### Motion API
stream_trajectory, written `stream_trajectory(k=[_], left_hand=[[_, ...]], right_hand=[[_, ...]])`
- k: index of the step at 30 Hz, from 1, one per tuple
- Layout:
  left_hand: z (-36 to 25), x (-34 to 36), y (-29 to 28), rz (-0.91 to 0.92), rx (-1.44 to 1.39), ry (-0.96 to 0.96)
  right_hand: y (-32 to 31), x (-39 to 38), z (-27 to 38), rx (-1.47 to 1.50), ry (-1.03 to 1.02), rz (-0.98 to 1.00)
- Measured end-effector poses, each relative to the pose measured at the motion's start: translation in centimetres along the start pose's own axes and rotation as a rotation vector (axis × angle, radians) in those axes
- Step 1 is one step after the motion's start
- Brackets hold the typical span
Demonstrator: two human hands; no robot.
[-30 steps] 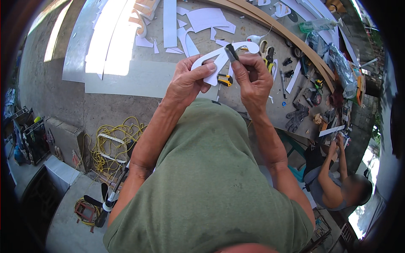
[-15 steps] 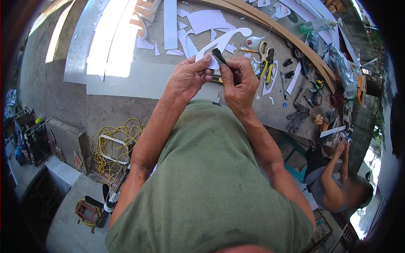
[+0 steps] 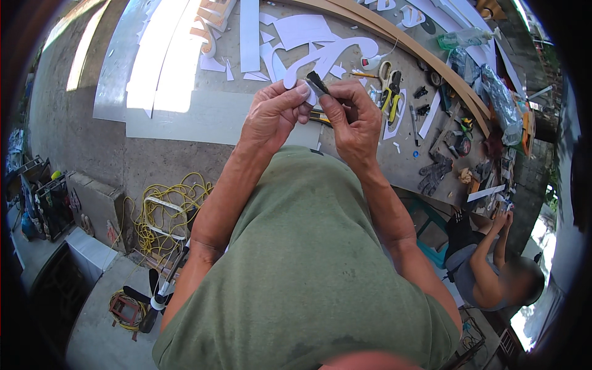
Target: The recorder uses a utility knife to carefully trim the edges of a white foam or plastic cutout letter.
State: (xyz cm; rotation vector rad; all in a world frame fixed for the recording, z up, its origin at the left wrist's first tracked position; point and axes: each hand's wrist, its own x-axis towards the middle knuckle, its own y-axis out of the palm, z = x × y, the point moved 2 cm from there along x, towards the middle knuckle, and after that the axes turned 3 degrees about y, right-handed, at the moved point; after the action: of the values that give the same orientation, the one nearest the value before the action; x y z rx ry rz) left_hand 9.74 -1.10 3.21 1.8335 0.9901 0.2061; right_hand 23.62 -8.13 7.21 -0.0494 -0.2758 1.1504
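Observation:
My left hand point(image 3: 269, 116) pinches a white, flat, curved cutout point(image 3: 351, 46) between thumb and fingers. The cutout's rounded far end reaches out over the table to the right. My right hand point(image 3: 356, 117) is closed on a dark folded strip point(image 3: 317, 81) that looks like sandpaper. The strip lies against the edge of the cutout close to my left thumb. Fingers partly hide the spot where the two touch. Behind my hands lies a yellow-and-black tool point(image 3: 319, 117), mostly covered.
Scissors point(image 3: 385, 73), yellow-handled snips point(image 3: 393, 97) and a pencil point(image 3: 365, 74) lie right of my hands. White offcuts point(image 3: 302, 29) are scattered beyond. A dark glove point(image 3: 435, 172) rests at the table's right, where a seated person point(image 3: 484, 262) works. Yellow cord point(image 3: 176, 213) lies lower left.
The white cutout has turned slightly in my left hand, its rounded end shifting right and more of its near curve showing. My right hand and the dark strip have moved only a little.

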Motion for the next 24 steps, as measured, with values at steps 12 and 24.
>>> stream_trajectory(k=[12, 24], left_hand=[[0.7, 0.0, 0.4, -0.021, -0.034, -0.015], [0.6, -0.3, 0.6, 0.013, -0.033, 0.003]], right_hand=[[0.0, -1.0, -0.1, 0.082, 0.002, -0.013], [-0.2, 0.0, 0.2, -0.043, -0.1, -0.013]])
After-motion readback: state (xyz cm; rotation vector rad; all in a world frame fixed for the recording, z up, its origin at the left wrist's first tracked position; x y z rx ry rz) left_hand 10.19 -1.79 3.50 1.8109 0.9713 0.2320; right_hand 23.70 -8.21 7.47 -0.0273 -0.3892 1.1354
